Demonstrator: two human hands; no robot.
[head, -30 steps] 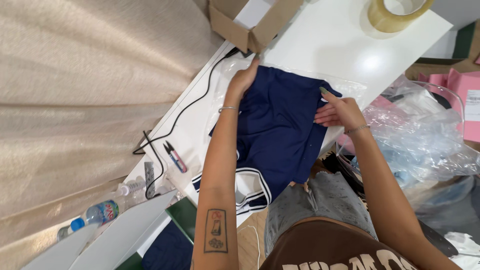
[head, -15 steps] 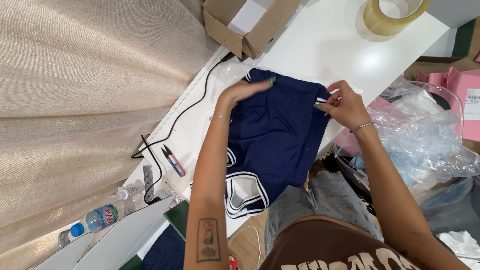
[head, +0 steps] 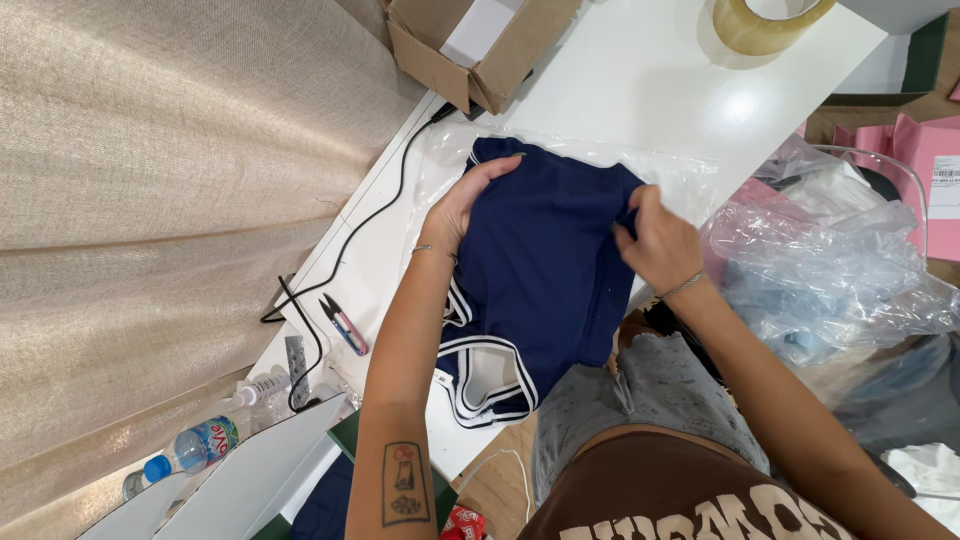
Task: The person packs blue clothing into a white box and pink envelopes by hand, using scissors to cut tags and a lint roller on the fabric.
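Note:
A folded navy garment (head: 545,270) with white striped trim lies on a clear plastic bag (head: 690,178) on the white table (head: 640,90). My left hand (head: 462,205) grips the garment's far left corner, fingers curled over the edge. My right hand (head: 655,240) presses on the garment's far right edge, fingers tucked into the fabric. The trimmed opening (head: 485,375) of the garment hangs near the table's front edge.
An open cardboard box (head: 470,45) and a roll of tape (head: 762,22) sit at the back. A black cable (head: 365,215), thread snips (head: 343,325) and a water bottle (head: 195,448) lie at left by a beige curtain. Crumpled plastic bags (head: 830,270) and pink packets (head: 925,160) fill the right.
My left hand went from flat above the garment to gripping its far left corner. My right hand moved down onto the right edge. The garment sits a little further into the bag.

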